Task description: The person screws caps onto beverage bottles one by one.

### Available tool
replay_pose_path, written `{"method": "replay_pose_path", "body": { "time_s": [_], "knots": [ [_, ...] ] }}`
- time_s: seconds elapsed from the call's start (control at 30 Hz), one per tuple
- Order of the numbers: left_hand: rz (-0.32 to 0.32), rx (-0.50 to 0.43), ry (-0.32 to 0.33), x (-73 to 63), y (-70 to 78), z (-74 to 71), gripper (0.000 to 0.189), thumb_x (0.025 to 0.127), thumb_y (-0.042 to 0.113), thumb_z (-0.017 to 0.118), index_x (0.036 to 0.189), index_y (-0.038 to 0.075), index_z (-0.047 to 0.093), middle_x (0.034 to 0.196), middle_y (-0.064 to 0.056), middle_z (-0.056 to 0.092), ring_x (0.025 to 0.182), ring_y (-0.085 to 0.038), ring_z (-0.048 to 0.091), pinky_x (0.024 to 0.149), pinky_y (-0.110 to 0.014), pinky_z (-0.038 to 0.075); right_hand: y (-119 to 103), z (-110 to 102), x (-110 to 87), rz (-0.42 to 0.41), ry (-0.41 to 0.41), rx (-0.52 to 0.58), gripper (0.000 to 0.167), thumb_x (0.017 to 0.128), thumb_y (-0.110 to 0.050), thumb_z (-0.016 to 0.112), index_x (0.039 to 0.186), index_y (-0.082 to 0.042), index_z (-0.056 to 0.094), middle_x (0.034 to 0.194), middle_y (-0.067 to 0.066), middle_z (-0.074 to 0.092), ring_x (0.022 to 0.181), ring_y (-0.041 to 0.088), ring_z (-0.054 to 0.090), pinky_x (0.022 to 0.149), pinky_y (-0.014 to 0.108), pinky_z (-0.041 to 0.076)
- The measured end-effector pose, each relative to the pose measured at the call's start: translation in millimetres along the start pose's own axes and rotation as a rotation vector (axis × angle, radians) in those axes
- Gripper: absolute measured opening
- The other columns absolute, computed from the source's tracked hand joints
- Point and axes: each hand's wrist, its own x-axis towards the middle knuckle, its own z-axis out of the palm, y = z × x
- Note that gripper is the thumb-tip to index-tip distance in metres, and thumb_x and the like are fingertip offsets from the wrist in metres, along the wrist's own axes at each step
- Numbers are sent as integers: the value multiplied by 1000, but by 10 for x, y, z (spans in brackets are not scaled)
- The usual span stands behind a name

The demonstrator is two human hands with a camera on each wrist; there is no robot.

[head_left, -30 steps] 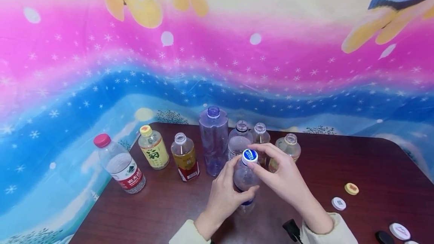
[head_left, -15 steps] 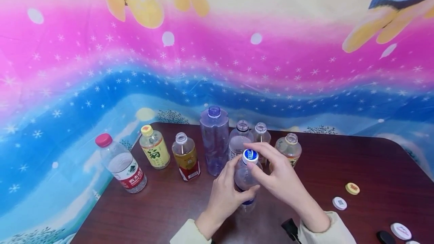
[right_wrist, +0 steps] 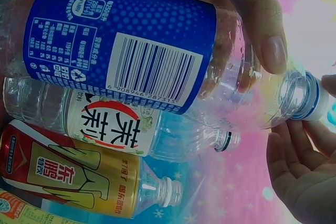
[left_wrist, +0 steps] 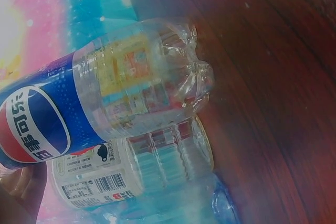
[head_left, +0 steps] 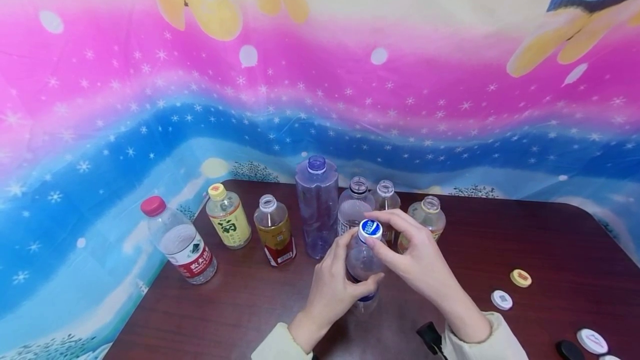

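My left hand [head_left: 330, 279] grips a clear plastic bottle [head_left: 362, 263] with a blue label [right_wrist: 121, 45], holding it upright over the near middle of the table. At its mouth sits a white cap [head_left: 370, 229] with a blue printed top, pinched between the thumb and fingers of my right hand [head_left: 422, 260]. Seen from the right wrist, the cap [right_wrist: 316, 98] covers the neck and right-hand fingers [right_wrist: 302, 156] reach it from below. Close behind the held bottle stands an uncapped clear bottle [head_left: 356, 204].
A red-capped bottle [head_left: 182, 246], a yellow-capped bottle [head_left: 228, 220], an uncapped gold-and-red-label bottle [head_left: 274, 235] and a tall purple bottle [head_left: 317, 204] stand leftward. More uncapped bottles stand behind my right hand. Loose caps, including a yellow cap [head_left: 521, 278] and a black cap [head_left: 569, 349], lie at right.
The print on the blue-topped cap has turned under my right fingers. My left hand keeps its grip on the bottle, and the other bottles stand as before.
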Motion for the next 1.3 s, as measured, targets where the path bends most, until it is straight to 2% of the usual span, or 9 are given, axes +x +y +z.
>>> {"method": "replay_pose_path", "body": {
  "time_s": [0.2,0.3,0.37,0.47,0.57,0.67,0.7,0.97,1.3],
  "knots": [
    [-23,-19,-12,-4,6,-5,79,69,35,82,134,15,44,116,-5,65,103,-19,66,82,-35,57,-25,23,14,47,23,20,29,79,-8,75,106,-10,66,98,0,66,79,3,49,62,21,41],
    [-21,-14,-11,-6,5,-2,78,70,35,82,134,15,43,116,-5,65,102,-19,66,82,-35,57,-26,38,15,42,9,26,33,78,-7,75,110,-8,64,102,2,65,83,1,50,66,23,45],
    [-14,-5,-7,-8,7,-3,78,70,36,82,134,15,43,115,-5,65,101,-19,66,81,-35,57,-19,43,8,20,-10,20,39,79,-7,74,116,-8,62,108,3,65,90,-1,52,72,24,47],
    [-5,5,1,-7,7,-5,77,71,39,81,134,13,44,114,-6,65,100,-18,67,81,-34,57,1,38,-1,-35,-50,16,44,81,-6,71,124,-11,60,118,4,64,97,-2,50,73,24,47],
    [-1,13,7,-3,8,-8,77,72,41,80,133,12,44,113,-6,66,99,-18,67,80,-33,57,17,15,-15,-83,-77,30,44,84,-2,66,126,-13,60,119,4,62,99,-2,49,74,22,47],
    [-3,12,7,0,8,-10,77,71,40,80,133,12,45,113,-6,66,99,-17,67,79,-33,57,21,-15,-22,-93,-91,42,41,86,-1,63,125,-14,61,120,3,62,104,-3,49,79,19,46],
    [-4,13,5,0,7,-9,77,71,39,81,133,13,45,113,-6,66,99,-17,67,79,-33,57,19,-24,-23,-91,-92,42,41,86,-1,62,125,-14,61,120,3,62,106,-3,50,82,18,45],
    [-26,8,-11,-5,13,-7,78,69,38,81,134,15,44,115,-5,65,101,-18,67,80,-33,57,-6,-45,-14,-37,-80,39,35,87,-6,65,121,-17,65,117,0,65,105,-5,51,84,16,44],
    [-42,2,-17,-10,19,-5,77,72,41,79,135,16,43,115,-5,65,99,-18,67,80,-35,57,-38,-26,-3,37,-53,24,30,86,-7,68,115,-12,67,110,0,66,96,-4,51,75,19,45]
  ]
}}
